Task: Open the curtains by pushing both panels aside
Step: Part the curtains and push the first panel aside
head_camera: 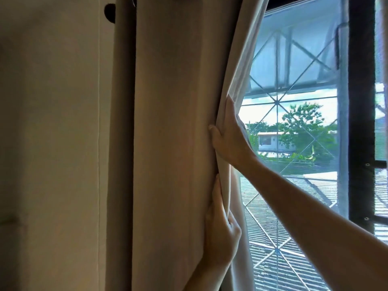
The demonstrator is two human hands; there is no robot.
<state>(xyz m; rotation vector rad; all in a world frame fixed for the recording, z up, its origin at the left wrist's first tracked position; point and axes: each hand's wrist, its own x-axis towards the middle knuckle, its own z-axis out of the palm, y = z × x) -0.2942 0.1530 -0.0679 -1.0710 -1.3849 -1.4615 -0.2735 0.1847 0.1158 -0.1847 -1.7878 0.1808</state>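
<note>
A beige curtain panel (172,122) hangs in folds over the left part of the window, its right edge bunched and pulled back. My right hand (228,135) grips that edge at mid height, thumb in front of the cloth and fingers behind it. My left hand (220,223) holds the same edge lower down, fingers curled around the fold. Both arms reach in from the lower right. No second panel shows in this view.
To the right of the curtain the window (294,122) is uncovered, with a diamond-pattern metal grille, trees and corrugated roofs outside. A dark window frame post (361,101) stands at the far right. A pale wall (52,143) fills the left side.
</note>
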